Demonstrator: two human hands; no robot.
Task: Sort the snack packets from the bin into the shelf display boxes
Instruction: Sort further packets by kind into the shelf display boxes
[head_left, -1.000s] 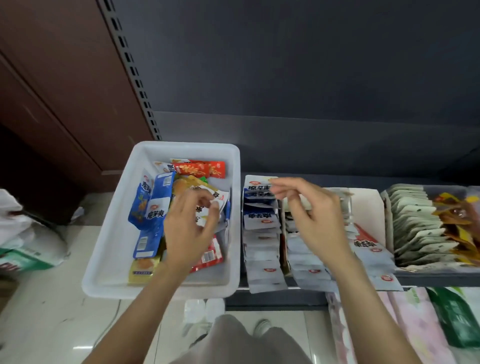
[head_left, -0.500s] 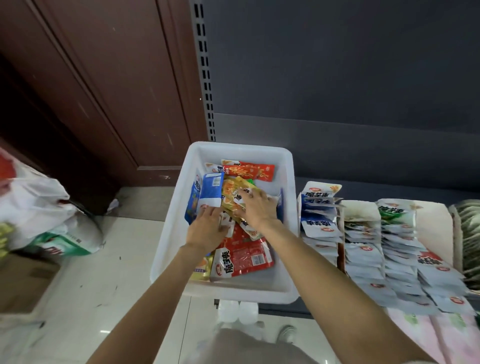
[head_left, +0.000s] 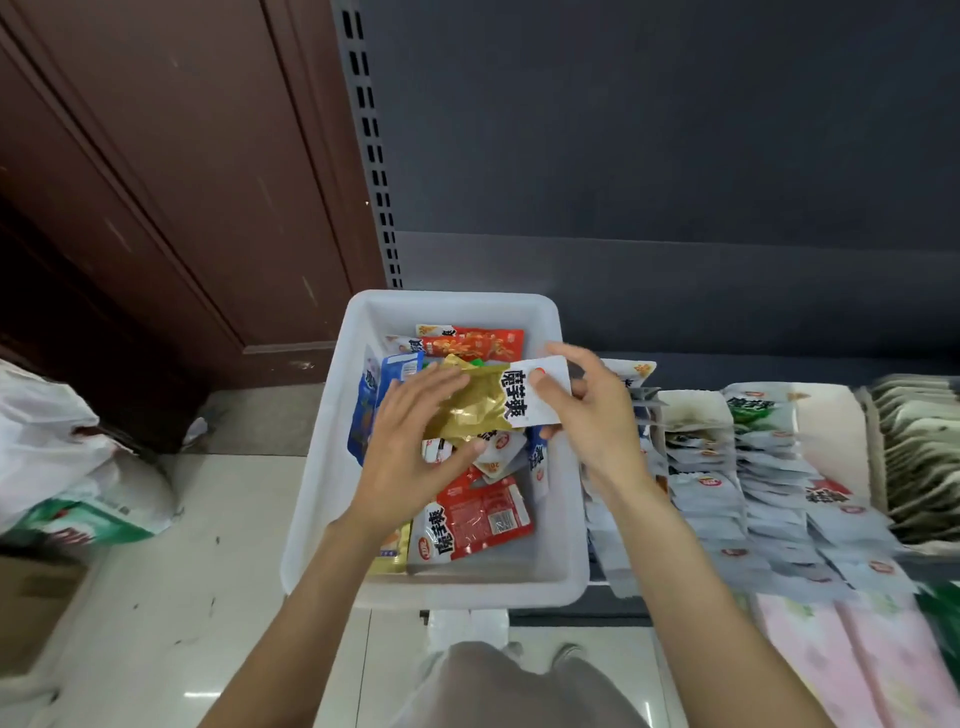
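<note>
Two bare hands are working over one white plastic bin (head_left: 317, 519) standing at the left end of the shelf (head_left: 571, 618). Nearest, at the bin's front edge, a red-and-white packet (head_left: 475, 522) is lying flat, with a yellow one (head_left: 392, 545) partly hidden under the left forearm. The left hand (head_left: 410, 452) is lying with fingers spread and fairly straight on the gold end of a gold-and-white snack packet (head_left: 493, 402), while the right hand (head_left: 592, 415) is pinching its white end between thumb and fingers, holding it just above the pile in the bin's middle. Half a second ago both hands were pressing down into the pile; now this packet is raised and turned so its black lettering is facing up, and the right hand has shifted toward the bin's right wall. Blue packets (head_left: 371, 400) are leaning along the left wall, and two orange-red packets (head_left: 472, 340) are lying at the back wall; how many packets the bin holds in all is hard to count because of the overlap. Right of the bin, perhaps three rows of pale grey-white packets (head_left: 727, 499) are standing in the display boxes (head_left: 826, 410), blurred, and a further row of beige packets (head_left: 919, 452) is cut off by the right frame edge.
</note>
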